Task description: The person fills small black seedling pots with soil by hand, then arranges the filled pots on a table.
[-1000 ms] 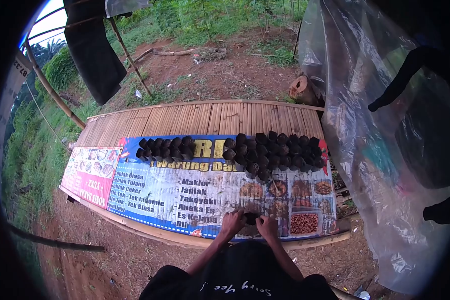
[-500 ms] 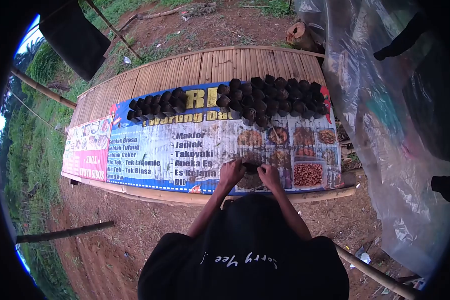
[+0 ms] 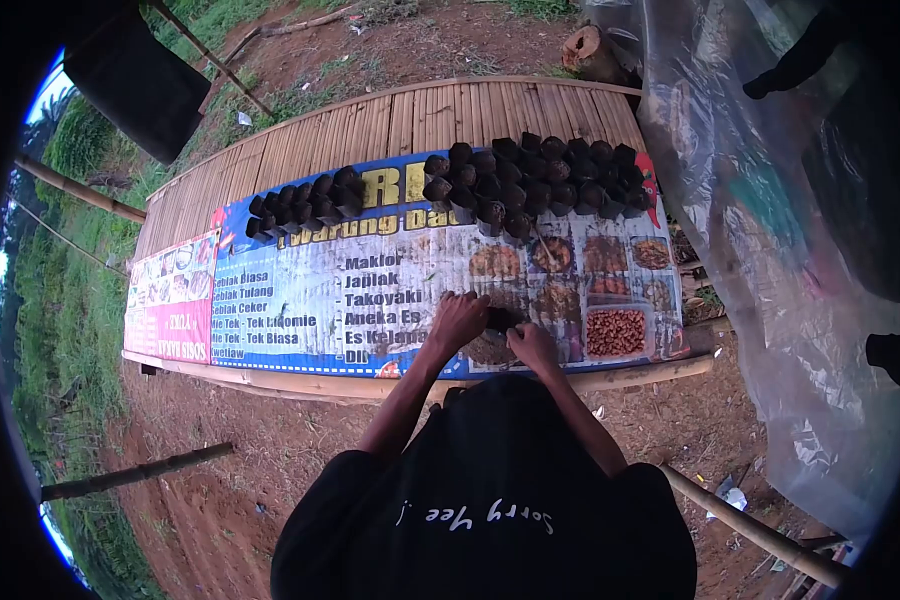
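Note:
Near the front edge of the banner, a small black nursery bag (image 3: 503, 318) sits between my hands. My left hand (image 3: 460, 320) has its fingers closed on the bag's left side. At its right side, the fingers of my right hand (image 3: 532, 345) pinch the rim. The bag's contents are too dark to make out. Below and around the bag, brown soil (image 3: 488, 350) is smeared on the banner. To the right of my right hand is a clear tub (image 3: 616, 358) of reddish-brown seeds, possibly peanuts.
Several black bags stand in a large group (image 3: 535, 185) at the back right and a smaller group (image 3: 307, 203) further left. A printed banner (image 3: 280, 290) covers part of the bamboo table (image 3: 370, 130). Plastic sheeting (image 3: 710, 200) hangs at right; a bamboo pole (image 3: 135, 472) is left.
My left hand has shifted up and over the bag's left side, and the bag looks more tilted. The whole view has shifted slightly as my head moved.

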A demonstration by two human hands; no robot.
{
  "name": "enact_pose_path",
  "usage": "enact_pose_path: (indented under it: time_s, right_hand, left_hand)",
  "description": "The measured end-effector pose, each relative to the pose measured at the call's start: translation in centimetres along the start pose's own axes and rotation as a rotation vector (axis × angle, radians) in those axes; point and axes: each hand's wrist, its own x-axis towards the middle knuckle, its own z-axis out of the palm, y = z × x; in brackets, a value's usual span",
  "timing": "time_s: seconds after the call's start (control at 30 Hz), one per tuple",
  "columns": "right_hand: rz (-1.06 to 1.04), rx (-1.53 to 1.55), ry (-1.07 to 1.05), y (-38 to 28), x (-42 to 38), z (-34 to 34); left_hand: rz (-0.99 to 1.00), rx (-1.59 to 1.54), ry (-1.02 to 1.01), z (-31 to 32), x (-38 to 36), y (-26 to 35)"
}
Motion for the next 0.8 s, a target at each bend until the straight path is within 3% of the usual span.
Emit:
enact_pose_path:
  time_s: [0.1,0.27,0.33,0.6,0.8]
  right_hand:
    - [-0.062,-0.098,0.105,-1.1,-0.5,-1.4]
    - [-0.042,-0.147,0.102,-1.0,0.1,-1.5]
    - [-0.110,-0.177,0.185,-1.2,0.1,-1.6]
    - [-0.072,-0.158,0.068,-0.9,0.6,-1.6]
    - [-0.062,-0.171,0.051,-0.3,-0.3,-1.3]
  left_hand:
    - [0.008,-0.040,0.023,-1.6,-0.8,1.2]
    - [-0.244,-0.206,0.047,0.7,-2.1,1.0]
    - [-0.236,-0.240,0.086,-0.5,-2.2,1.9]
    - [-0.295,-0.266,0.059,0.2,-3.8,1.8]
    - [-0.203,-0.140,0.032,0.1,-4.0,0.9]
